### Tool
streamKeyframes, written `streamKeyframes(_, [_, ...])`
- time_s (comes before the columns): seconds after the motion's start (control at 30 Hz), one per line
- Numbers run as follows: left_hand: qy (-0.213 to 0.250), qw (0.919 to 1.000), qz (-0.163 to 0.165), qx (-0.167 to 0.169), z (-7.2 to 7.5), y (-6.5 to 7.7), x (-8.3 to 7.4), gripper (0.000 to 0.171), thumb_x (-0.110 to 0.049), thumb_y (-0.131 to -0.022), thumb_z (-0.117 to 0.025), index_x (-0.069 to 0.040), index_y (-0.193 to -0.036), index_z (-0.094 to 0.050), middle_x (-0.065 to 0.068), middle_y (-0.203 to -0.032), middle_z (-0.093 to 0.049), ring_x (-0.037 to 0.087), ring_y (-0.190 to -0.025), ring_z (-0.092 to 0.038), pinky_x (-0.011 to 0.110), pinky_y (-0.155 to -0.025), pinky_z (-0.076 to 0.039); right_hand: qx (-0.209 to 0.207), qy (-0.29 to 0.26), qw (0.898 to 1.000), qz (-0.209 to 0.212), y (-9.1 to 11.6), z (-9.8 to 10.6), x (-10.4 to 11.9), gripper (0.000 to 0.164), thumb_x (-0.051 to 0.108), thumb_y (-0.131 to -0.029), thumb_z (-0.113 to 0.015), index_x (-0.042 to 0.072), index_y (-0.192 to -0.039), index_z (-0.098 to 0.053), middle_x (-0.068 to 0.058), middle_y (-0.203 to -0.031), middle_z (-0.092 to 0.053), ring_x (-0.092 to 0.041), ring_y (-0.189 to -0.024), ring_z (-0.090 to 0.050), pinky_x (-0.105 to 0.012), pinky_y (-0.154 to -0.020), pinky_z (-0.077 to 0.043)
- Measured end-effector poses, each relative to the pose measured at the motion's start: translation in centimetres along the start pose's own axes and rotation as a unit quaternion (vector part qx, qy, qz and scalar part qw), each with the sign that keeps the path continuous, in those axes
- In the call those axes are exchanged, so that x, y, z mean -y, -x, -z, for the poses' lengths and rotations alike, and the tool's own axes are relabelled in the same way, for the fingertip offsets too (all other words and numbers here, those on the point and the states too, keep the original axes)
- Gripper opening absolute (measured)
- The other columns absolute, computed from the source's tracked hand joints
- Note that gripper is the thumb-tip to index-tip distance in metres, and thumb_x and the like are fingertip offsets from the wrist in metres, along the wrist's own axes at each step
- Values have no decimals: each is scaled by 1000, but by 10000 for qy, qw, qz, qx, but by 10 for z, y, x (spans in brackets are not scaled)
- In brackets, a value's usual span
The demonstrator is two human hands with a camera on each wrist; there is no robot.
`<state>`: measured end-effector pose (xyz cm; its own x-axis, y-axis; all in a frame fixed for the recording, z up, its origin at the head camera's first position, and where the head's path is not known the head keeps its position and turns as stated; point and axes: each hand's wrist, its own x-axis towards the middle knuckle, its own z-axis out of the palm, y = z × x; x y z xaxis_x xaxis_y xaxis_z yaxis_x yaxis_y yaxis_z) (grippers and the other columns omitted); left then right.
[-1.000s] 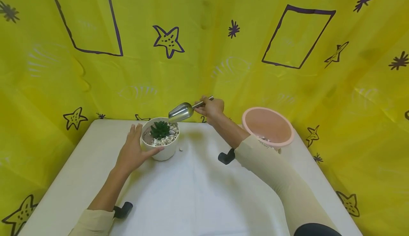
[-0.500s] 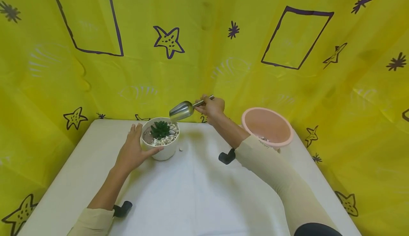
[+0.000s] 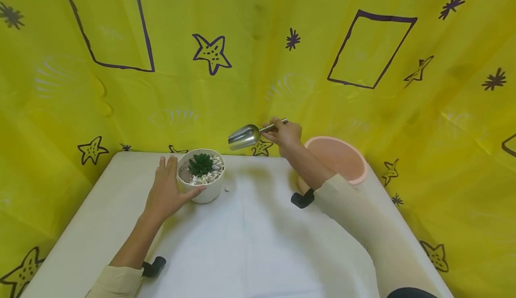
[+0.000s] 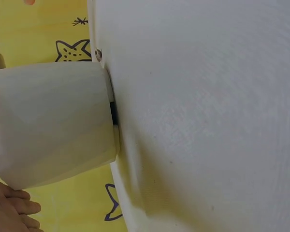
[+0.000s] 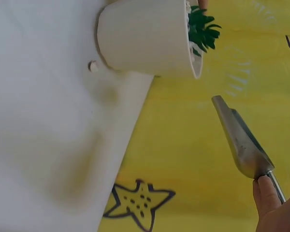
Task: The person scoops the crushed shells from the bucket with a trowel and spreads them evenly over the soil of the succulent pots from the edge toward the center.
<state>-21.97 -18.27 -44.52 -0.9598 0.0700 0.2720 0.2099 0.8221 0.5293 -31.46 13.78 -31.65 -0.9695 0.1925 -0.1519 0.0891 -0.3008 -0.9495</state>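
In the head view a white pot [image 3: 205, 192] holds a green succulent [image 3: 200, 165], with white pebbles [image 3: 207, 177] over part of its surface and a bare brownish patch at left. My left hand [image 3: 167, 195] rests against the pot, fingers straight along its left side and thumb at the front rim. The left wrist view shows the pot wall [image 4: 53, 125] with fingertips [image 4: 24, 205] beside it. My right hand [image 3: 286, 136] grips a metal scoop [image 3: 245, 136] by its handle. The scoop is raised right of the pot, its mouth towards it, as the right wrist view also shows.
A pink basin [image 3: 336, 154] stands at the table's back right, partly hidden by my right forearm. One small pebble [image 3: 227, 189] lies on the white table [image 3: 242, 244] beside the pot. Yellow patterned curtain [image 3: 250, 65] hangs close behind the table's back edge.
My right hand and the scoop have moved right and slightly up, away from the pot's rim. My left hand and the pot have stayed in place.
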Motion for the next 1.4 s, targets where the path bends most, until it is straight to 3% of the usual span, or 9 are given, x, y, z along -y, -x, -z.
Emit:
streamKeyframes(0.17, [-88,9998,-59,-172,2,2,-7,125,-62,-82,-81,12,-162,-19,33,-168,-16,47,-158,-1,72,-118,-21,-173,-228,9995,-116,3,39,17,39,15,-110,-56,-12,-138,-56,-26,-116,-72,-21,-78,-78,-32,-82,-62])
streamKeyframes(0.3, [-66,9994,-8,-334,5,5,-17,127,-61,-81,-82,12,-162,-17,33,-168,-17,47,-158,-2,71,-118,-22,-263,-555,9978,-242,7,71,31,32,13,-109,-56,-12,-130,-57,-20,-99,-77,-23,-77,-78,-34,-81,-62])
streamKeyframes(0.5, [278,9982,-221,-485,8,5,-44,126,-59,-79,-86,9,-163,-21,31,-169,-20,47,-158,-4,74,-113,-29,-261,-852,9953,-377,19,112,52,22,12,-109,-55,-8,-118,-60,-18,-90,-77,-26,-82,-79,-38,-84,-61])
streamKeyframes(0.73, [345,9961,-620,-518,10,1,-78,124,-58,-80,-87,7,-164,-21,26,-171,-19,42,-159,-4,70,-117,-26,-535,-925,9940,-226,29,151,69,16,12,-108,-58,-3,-108,-63,-16,-89,-77,-27,-81,-79,-39,-80,-62])
streamKeyframes(0.93, [362,9946,-890,-384,6,-6,-105,126,-62,-79,-85,4,-165,-20,20,-173,-18,36,-161,-2,69,-119,-25,-725,-1066,9915,-177,36,175,77,16,14,-107,-59,-2,-106,-64,-15,-87,-77,-28,-80,-79,-39,-77,-62])
streamKeyframes(1.07, [400,9932,-1073,-229,-1,-14,-124,126,-65,-80,-84,3,-166,-20,19,-173,-17,34,-161,0,65,-118,-30,-1045,-748,9917,-33,36,187,79,16,15,-106,-61,0,-108,-64,-13,-86,-77,-25,-80,-79,-36,-76,-62])
streamKeyframes(1.4, [544,9870,-1498,224,-33,-34,-172,120,-64,-85,-80,2,-166,-20,20,-172,-20,36,-160,-7,58,-123,-24,-1713,-515,9838,-80,20,209,76,17,13,-106,-62,-1,-116,-59,-11,-79,-75,-23,-72,-78,-33,-69,-62])
